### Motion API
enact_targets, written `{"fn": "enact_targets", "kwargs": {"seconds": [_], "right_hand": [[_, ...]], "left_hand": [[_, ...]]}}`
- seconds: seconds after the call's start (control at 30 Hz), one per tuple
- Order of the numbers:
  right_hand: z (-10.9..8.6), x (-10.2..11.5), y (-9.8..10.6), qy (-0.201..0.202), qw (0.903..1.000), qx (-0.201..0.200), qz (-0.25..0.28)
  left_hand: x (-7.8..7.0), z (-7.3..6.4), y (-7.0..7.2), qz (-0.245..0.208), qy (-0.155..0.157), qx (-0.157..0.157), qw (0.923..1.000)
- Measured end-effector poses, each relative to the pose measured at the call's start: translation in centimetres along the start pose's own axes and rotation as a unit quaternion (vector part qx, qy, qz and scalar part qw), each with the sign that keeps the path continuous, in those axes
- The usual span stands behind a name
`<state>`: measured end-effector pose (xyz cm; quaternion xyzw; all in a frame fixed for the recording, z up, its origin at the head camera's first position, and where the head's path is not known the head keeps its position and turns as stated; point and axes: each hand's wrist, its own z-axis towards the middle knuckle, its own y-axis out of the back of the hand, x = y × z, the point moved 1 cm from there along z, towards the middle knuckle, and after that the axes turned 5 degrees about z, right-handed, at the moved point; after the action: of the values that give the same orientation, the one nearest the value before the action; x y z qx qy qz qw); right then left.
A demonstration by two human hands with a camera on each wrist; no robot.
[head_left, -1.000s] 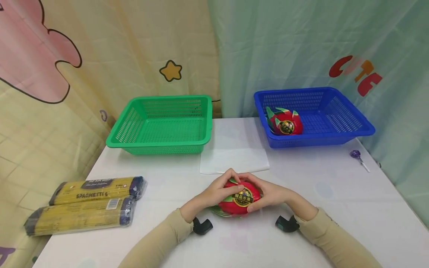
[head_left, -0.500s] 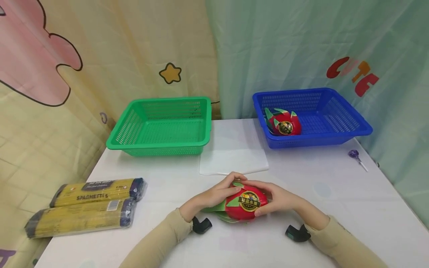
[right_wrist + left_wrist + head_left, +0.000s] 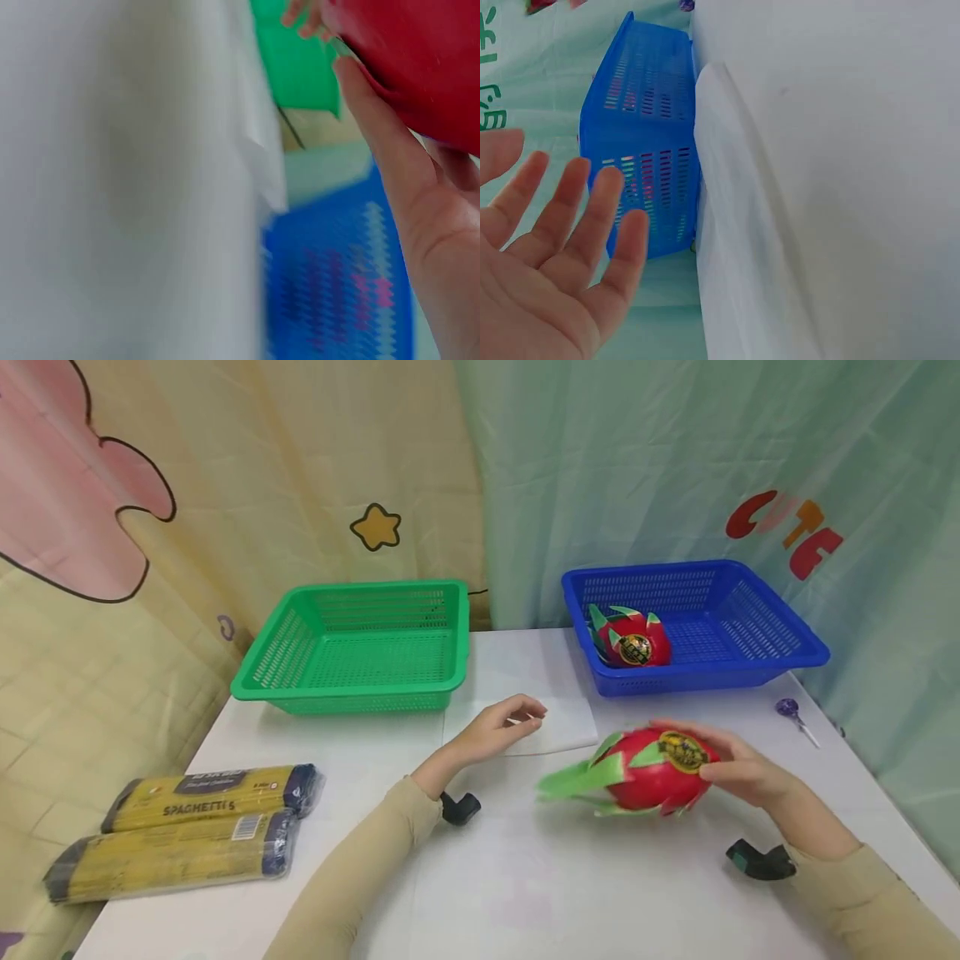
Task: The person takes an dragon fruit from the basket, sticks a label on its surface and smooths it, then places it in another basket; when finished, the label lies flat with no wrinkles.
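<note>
In the head view my right hand (image 3: 750,770) grips the rounded end of a red artificial dragon fruit (image 3: 647,775), which has green leaf tips and a black-and-gold label. Its leafy end points left and looks blurred. The right wrist view shows the fruit's smooth red skin (image 3: 427,67) against my fingers; the far side of the grip is hidden. My left hand (image 3: 497,728) hovers by a white sheet (image 3: 558,727), apart from the fruit, with its fingers loosely bent around nothing. In the left wrist view that palm (image 3: 547,277) shows spread fingers.
A blue basket (image 3: 712,678) at the back right holds a second dragon fruit (image 3: 636,642). At the back left stands a green basket (image 3: 352,692). Two spaghetti packs (image 3: 172,852) lie on the left. A purple lollipop (image 3: 789,710) lies near the right edge.
Both hands were on the dragon fruit. My left hand has let go and moved forward. My right hand has carried the fruit to the right and a little forward.
</note>
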<state>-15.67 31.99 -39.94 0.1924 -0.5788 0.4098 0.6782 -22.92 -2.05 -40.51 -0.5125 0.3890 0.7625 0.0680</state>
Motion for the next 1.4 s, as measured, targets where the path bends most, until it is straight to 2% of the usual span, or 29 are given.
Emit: {"fn": "enact_targets", "kwargs": {"seconds": [0.07, 0.13, 0.17, 0.23, 0.3, 0.33, 0.4, 0.47, 0.53, 0.57, 0.63, 0.67, 0.7, 0.83, 0.87, 0.97, 1.1, 1.23, 1.3, 1.4], "right_hand": [[-0.1, 2.0, 1.2, 0.043, 0.998, -0.044, 0.018], [0.0, 4.0, 2.3, 0.082, 0.9897, -0.106, 0.051], [0.1, 4.8, 2.9, 0.103, 0.982, -0.145, 0.063], [0.3, 6.3, 4.1, 0.132, 0.9605, -0.233, 0.076], [0.8, 7.2, 5.4, 0.146, 0.9333, -0.32, 0.072], [1.0, 7.6, 6.1, 0.135, 0.9167, -0.373, 0.052], [1.4, 7.9, 7.5, 0.088, 0.8824, -0.462, -0.014], [1.8, 7.8, 9.0, 0.022, 0.8501, -0.516, -0.103], [2.1, 7.5, 10.3, -0.059, 0.8123, -0.541, -0.209], [2.2, 7.3, 10.8, -0.094, 0.7968, -0.539, -0.256], [2.4, 7.1, 11.7, -0.153, 0.7744, -0.516, -0.333], [2.6, 7.0, 12.0, -0.175, 0.7685, -0.498, -0.362], [2.7, 6.9, 12.3, -0.19, 0.7678, -0.479, -0.381], [3.2, 7.1, 13.1, -0.225, 0.7794, -0.404, -0.423], [3.2, 7.1, 13.3, -0.231, 0.7832, -0.39, -0.426], [3.0, 7.3, 13.8, -0.251, 0.7851, -0.363, -0.435], [2.9, 7.4, 14.1, -0.277, 0.7694, -0.332, -0.47], [3.1, 7.5, 14.0, -0.297, 0.7537, -0.308, -0.499], [3.3, 7.6, 13.9, -0.309, 0.7505, -0.304, -0.499], [3.5, 7.8, 13.6, -0.333, 0.7436, -0.302, -0.495]], "left_hand": [[-0.2, 1.4, 0.2, -0.018, 0.005, -0.022, 0.9996], [-0.3, 2.8, 0.0, -0.042, 0.017, -0.039, 0.9982], [-0.4, 3.5, -0.1, -0.052, 0.023, -0.045, 0.9974], [-0.6, 4.7, -0.6, -0.072, 0.036, -0.047, 0.9956], [-0.8, 5.7, -1.3, -0.088, 0.048, -0.043, 0.994], [-0.9, 6.2, -1.6, -0.09, 0.053, -0.041, 0.9937], [-1.1, 7.0, -2.4, -0.084, 0.06, -0.044, 0.9937], [-1.3, 7.6, -3.2, -0.073, 0.065, -0.058, 0.9935], [-1.5, 8.1, -4.0, -0.062, 0.076, -0.082, 0.9918], [-1.6, 8.3, -4.4, -0.06, 0.079, -0.097, 0.9904], [-1.8, 8.7, -5.0, -0.064, 0.084, -0.13, 0.9858], [-1.9, 8.8, -5.2, -0.067, 0.087, -0.147, 0.9831], [-1.9, 9.0, -5.4, -0.069, 0.089, -0.163, 0.9801], [-2.0, 9.3, -5.7, -0.069, 0.093, -0.212, 0.9704], [-2.0, 9.3, -5.8, -0.067, 0.094, -0.218, 0.9692], [-2.0, 9.3, -5.8, -0.063, 0.096, -0.223, 0.9679], [-2.0, 9.3, -5.8, -0.059, 0.096, -0.219, 0.9691], [-2.1, 9.3, -5.2, -0.06, 0.102, -0.185, 0.9756], [-2.2, 9.2, -4.7, -0.054, 0.109, -0.149, 0.9813], [-2.6, 8.4, -3.4, -0.017, 0.119, -0.079, 0.9896]]}}
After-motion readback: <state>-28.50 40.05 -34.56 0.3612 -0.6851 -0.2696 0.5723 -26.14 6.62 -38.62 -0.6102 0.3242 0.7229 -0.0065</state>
